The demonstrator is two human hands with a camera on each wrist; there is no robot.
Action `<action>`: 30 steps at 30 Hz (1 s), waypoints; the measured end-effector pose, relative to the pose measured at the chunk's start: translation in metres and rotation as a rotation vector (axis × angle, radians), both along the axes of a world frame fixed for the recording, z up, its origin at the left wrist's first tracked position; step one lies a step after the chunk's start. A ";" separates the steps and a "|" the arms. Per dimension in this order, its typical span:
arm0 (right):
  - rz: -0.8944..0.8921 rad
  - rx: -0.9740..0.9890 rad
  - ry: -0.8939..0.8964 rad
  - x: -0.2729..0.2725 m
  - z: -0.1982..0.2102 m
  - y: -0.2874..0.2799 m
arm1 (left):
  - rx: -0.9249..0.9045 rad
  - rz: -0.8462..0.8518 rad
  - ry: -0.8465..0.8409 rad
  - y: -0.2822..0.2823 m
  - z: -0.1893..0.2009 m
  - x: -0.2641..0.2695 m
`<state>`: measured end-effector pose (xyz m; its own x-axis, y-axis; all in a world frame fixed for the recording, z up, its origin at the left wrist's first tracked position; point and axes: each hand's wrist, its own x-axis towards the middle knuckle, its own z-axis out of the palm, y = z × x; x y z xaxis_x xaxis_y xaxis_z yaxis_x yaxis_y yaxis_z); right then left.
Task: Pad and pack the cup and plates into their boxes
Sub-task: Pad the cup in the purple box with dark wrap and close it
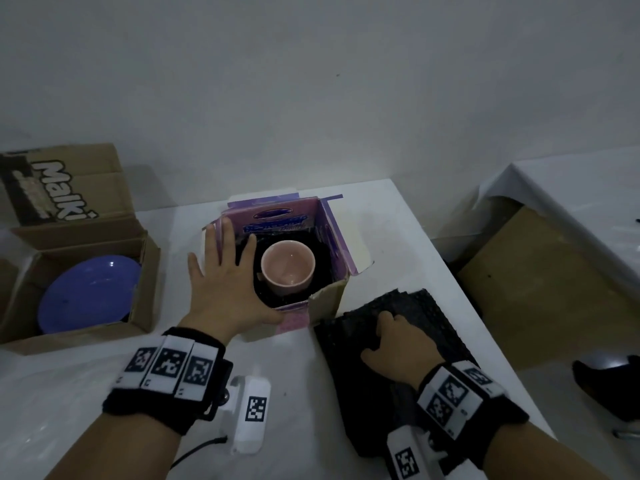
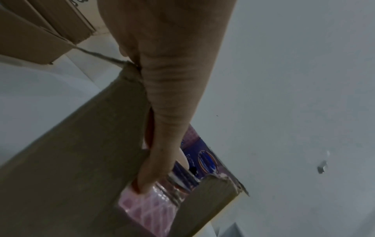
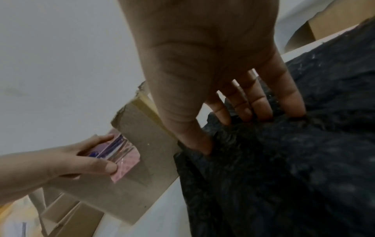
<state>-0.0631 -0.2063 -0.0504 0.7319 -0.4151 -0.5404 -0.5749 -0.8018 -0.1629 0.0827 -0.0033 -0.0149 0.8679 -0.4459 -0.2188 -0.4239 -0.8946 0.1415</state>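
A pink cup stands upright inside the open purple box, with black padding around it. My left hand lies flat against the box's left flap, fingers straight, thumb pressed on the pink front wall. To the right of the box lies a stack of black padding sheets. My right hand rests on it, thumb and fingers curled and pinching the top sheet. A blue plate lies in the open brown box at the left.
The white table ends close behind the purple box and just right of the padding stack. Beyond that edge a brown cardboard sheet lies on the floor beside another white surface. A dark shoe is at the far right.
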 end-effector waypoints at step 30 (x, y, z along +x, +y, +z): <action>0.648 -0.253 -0.724 0.109 0.076 0.058 | -1.533 0.423 0.403 0.008 -0.034 0.033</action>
